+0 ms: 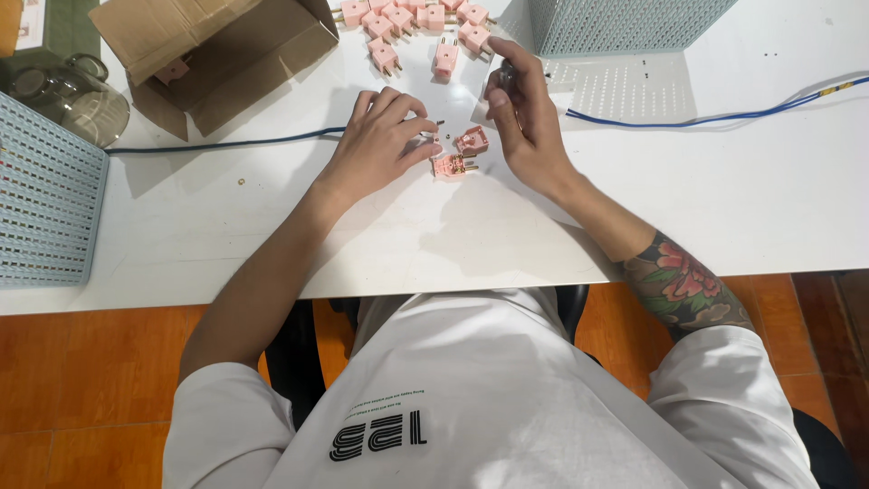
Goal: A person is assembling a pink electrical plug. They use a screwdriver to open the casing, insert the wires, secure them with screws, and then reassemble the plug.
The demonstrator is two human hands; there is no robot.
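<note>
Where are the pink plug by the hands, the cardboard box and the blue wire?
pink plug [472, 141], head view, on its flat pink top.
cardboard box [222, 56], head view, on its front flap.
blue wire [706, 119], head view, on its stretch right of the hands.

Bright even light, soft shadows under hands on white table [226, 235]; sharp focus, mild edge distortion.

This looks like a small assembly workbench in a workshop or home workroom. A plain white table [226, 226] carries a heap of pink plug parts [407, 23], an open cardboard box [217, 45], pale blue perforated baskets [41, 199] and a blue cable [724, 116]. Orange floor tiles [81, 362] lie beneath, and the person sits on a black chair [294, 362].
</note>
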